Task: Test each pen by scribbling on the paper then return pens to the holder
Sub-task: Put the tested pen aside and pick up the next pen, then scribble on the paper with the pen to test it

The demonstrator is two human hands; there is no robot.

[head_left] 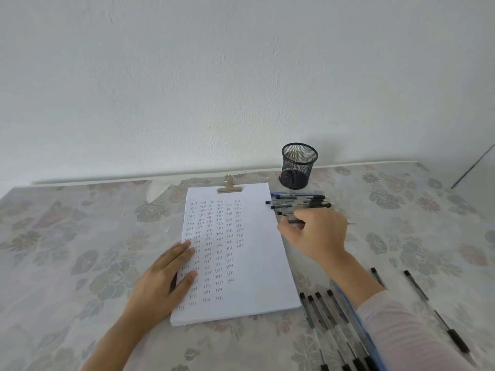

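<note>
From my feed, most of the view is a white plaster wall, bare and slightly rough, meeting the table along a pale ledge. The table is covered in a grey floral-patterned cloth with faded pink and green blooms.

In the middle lies a stack of white paper, held at its top edge by a brass bulldog clip and filled with columns of small handwritten marks. The black wire-mesh cylindrical holder stands upright near the wall, just beyond the paper's top right corner. Between it and the paper lies a loose heap of dark-capped pens.

My operator's left hand lies flat on the paper's left edge, fingers straight and together. The right hand, in a pale pink sleeve, rests at the heap with fingers curled, thumb and fingertips pinching one dark pen.

Nearer the camera, a row of clear-barrelled black pens lies beside the paper's lower right corner, and a long black pen lies apart, further right.
</note>
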